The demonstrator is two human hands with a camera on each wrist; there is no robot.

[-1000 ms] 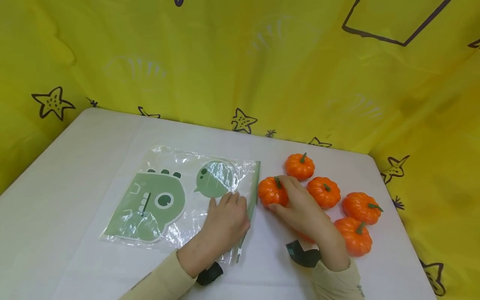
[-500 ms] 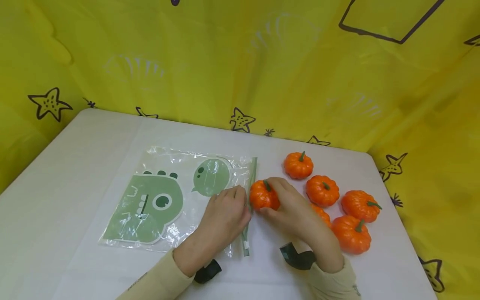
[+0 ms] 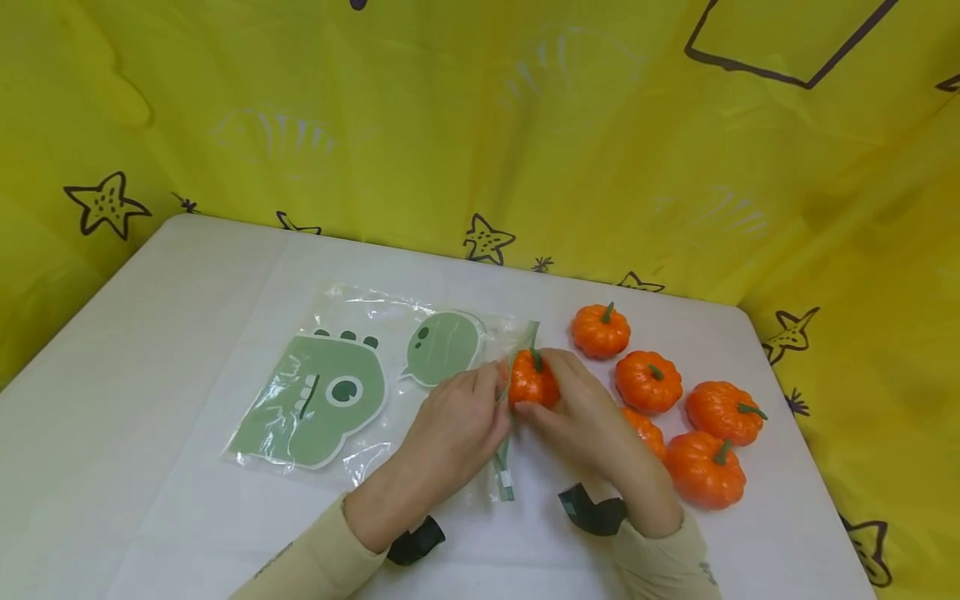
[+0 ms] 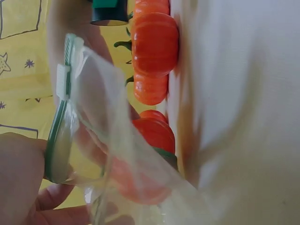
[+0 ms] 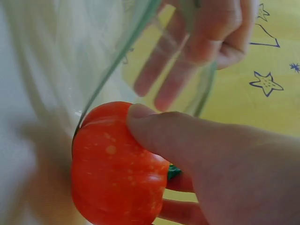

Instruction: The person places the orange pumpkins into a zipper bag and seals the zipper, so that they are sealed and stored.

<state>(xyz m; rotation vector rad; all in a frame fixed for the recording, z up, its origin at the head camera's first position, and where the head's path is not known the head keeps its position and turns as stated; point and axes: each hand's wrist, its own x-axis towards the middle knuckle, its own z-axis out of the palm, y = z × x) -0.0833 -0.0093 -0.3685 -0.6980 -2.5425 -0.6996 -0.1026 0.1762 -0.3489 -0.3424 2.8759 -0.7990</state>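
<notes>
A clear zip bag (image 3: 360, 454) with a green dinosaur print lies on the table, its mouth facing right. My left hand (image 3: 457, 425) pinches the green-edged mouth and holds it raised; in the right wrist view some of its fingers (image 5: 171, 82) show through the plastic. My right hand (image 3: 592, 417) grips a small orange toy pumpkin (image 3: 532, 383) between thumb and fingers, green stem upward. That pumpkin (image 5: 115, 164) is at the bag's mouth, with the green rim (image 5: 105, 79) along its side. In the left wrist view, the white zip slider (image 4: 63, 82) sits on the strip.
Several more pumpkins stand to the right: one at the back (image 3: 601, 332), others (image 3: 648, 382) nearer the right edge, and one (image 3: 642, 432) partly behind my right forearm. The white table (image 3: 165, 333) meets a yellow patterned cloth (image 3: 420, 125) behind.
My right hand has brought the pumpkin leftward from beside the other pumpkins to the bag's mouth. My left hand has lifted the bag's edge, parting the mouth, and the bag has shifted slightly right.
</notes>
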